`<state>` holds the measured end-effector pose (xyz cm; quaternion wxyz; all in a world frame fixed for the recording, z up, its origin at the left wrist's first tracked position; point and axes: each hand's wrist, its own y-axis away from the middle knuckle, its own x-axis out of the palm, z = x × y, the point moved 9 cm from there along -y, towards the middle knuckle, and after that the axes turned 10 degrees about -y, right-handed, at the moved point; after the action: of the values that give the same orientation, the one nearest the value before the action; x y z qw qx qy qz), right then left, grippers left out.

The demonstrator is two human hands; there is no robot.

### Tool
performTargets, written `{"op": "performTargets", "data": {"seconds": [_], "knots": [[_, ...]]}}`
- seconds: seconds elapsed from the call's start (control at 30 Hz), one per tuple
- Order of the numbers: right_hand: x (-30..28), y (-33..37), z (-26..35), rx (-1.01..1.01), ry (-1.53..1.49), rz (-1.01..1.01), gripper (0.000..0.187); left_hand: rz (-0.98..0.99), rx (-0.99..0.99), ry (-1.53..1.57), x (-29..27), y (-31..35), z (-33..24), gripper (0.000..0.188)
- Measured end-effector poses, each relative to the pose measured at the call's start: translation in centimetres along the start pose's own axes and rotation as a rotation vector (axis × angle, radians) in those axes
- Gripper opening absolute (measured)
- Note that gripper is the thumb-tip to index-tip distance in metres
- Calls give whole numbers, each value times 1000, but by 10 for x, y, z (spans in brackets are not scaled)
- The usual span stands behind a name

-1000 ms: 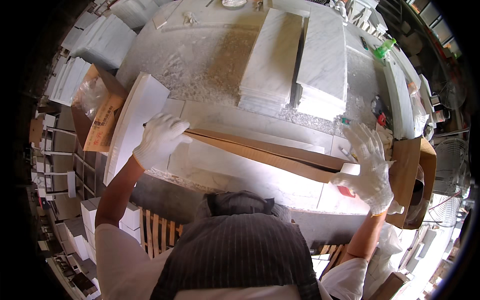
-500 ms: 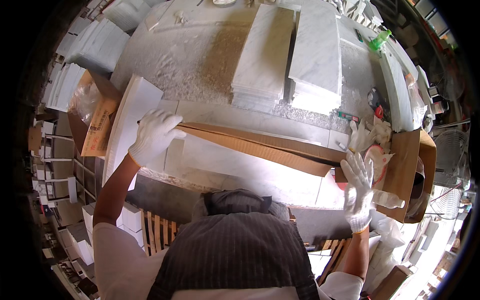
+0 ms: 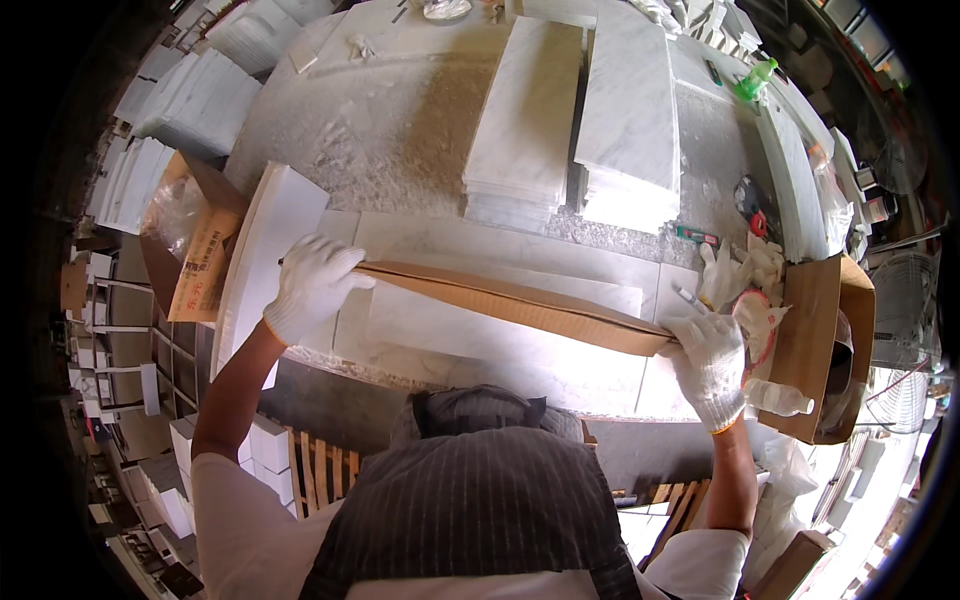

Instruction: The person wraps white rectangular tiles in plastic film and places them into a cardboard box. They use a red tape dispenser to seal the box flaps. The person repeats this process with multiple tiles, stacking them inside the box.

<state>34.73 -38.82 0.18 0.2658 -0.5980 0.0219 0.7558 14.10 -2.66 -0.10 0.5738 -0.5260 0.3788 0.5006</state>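
Both my hands wear white knitted gloves and hold a long, narrow piece of folded brown cardboard (image 3: 510,305) by its two ends. My left hand (image 3: 314,283) is closed round the left end. At the right end, my right hand (image 3: 703,362) grips with its fingers curled over the edge. The cardboard spans the bench in front of me, above a pale marble slab (image 3: 470,333) that it partly covers. Whether the cardboard touches the slab, I cannot tell.
Two stacks of marble slabs (image 3: 525,110) stand farther back on the dusty bench. An open carton (image 3: 205,260) is at the left, another (image 3: 803,330) at the right. Near the right carton lie white gloves (image 3: 735,275), a roll of tape (image 3: 757,322) and a clear plastic bottle (image 3: 779,398).
My right hand, flat and spread before, has curled round the cardboard's right end. The gap between the cardboard's folds has narrowed. My left hand still holds the other end.
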Motion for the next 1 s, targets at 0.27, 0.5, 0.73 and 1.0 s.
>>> {"op": "performTargets", "data": {"seconds": [0.27,0.5,0.73,1.0], "knots": [[-19,-47,-93,121,-30,-66,28,-88,21,83,33,-99,-10,31],[6,-57,-147,254,26,-107,38,196,-31,121,85,-155,-13,40],[11,-28,-145,444,70,-263,55,-225,-102,-10,33,-133,-4,55],[26,8,-162,645,-256,-413,30,-130,-282,222,86,-43,-24,35]]}}
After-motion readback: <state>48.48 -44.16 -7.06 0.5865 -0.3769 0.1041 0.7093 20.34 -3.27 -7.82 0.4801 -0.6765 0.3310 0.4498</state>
